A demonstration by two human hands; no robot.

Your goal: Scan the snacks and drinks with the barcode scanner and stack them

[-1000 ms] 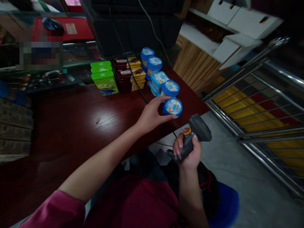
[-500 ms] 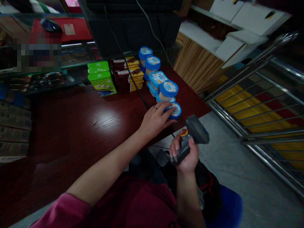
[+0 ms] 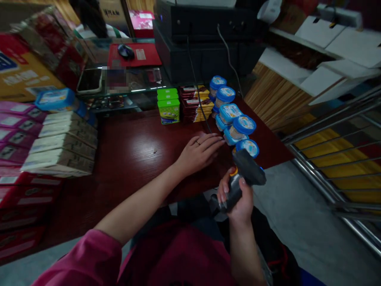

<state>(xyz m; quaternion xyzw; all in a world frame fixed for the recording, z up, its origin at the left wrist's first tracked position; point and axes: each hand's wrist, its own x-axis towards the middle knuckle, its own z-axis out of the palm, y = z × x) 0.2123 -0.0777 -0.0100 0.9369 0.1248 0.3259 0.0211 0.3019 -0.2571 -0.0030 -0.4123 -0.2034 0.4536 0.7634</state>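
Note:
My left hand (image 3: pixel 202 151) is open, palm down over the dark red wooden table (image 3: pixel 131 174), its fingers stretched toward the blue-lidded tubs. My right hand (image 3: pixel 238 198) grips a dark grey barcode scanner (image 3: pixel 248 167) with an orange trigger, held past the table's front edge. Behind the scanner's head a round blue-lidded tub (image 3: pixel 250 147) is partly covered. Other blue-lidded tubs (image 3: pixel 244 124) run back in a row, some stacked. Left of them lie stacked chocolate packets (image 3: pixel 195 104), beside green packs (image 3: pixel 169 109).
Stacked cream boxes (image 3: pixel 62 149) and red boxes (image 3: pixel 26 198) stand at the left. Black equipment (image 3: pixel 205 59) with hanging cables is at the back. A red mat (image 3: pixel 145 55) holds a computer mouse (image 3: pixel 125 51). A metal rail (image 3: pixel 315 174) runs along the right. A person (image 3: pixel 92 20) is beyond the counter.
My left hand has come off the nearest round tub and moved left over the table. The view has turned left, showing the boxes there. The scanner stays in my right hand.

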